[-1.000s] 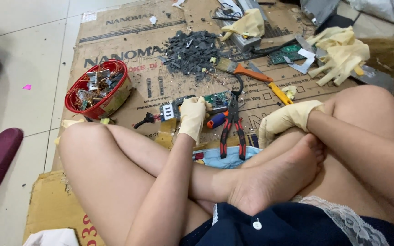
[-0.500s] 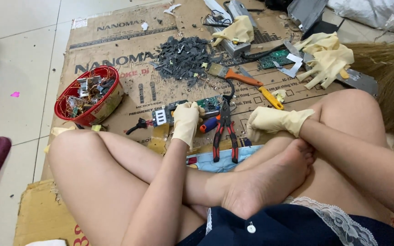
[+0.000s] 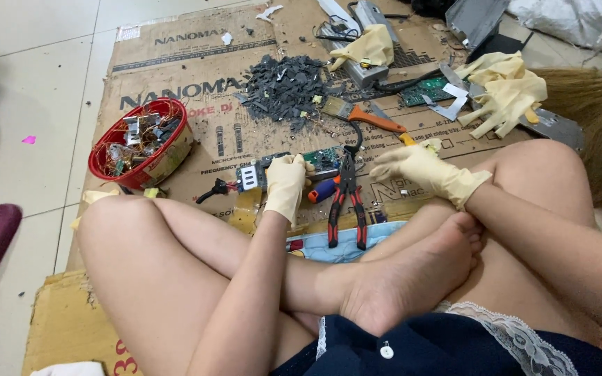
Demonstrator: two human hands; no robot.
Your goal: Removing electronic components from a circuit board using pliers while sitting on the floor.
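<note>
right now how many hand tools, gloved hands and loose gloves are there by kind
pliers: 1
screwdriver: 1
scraper: 1
gloved hands: 2, left hand, right hand
loose glove piles: 2, near pile, far pile
total: 7

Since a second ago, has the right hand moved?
Yes. The right hand has slid off the knee, left toward the red-handled pliers, which lie in place on the cardboard.

Pale tiled floor [image 3: 29, 76], flattened cardboard [image 3: 196, 104] over it, straw broom [image 3: 593, 104] at rt, prob. daylight
</note>
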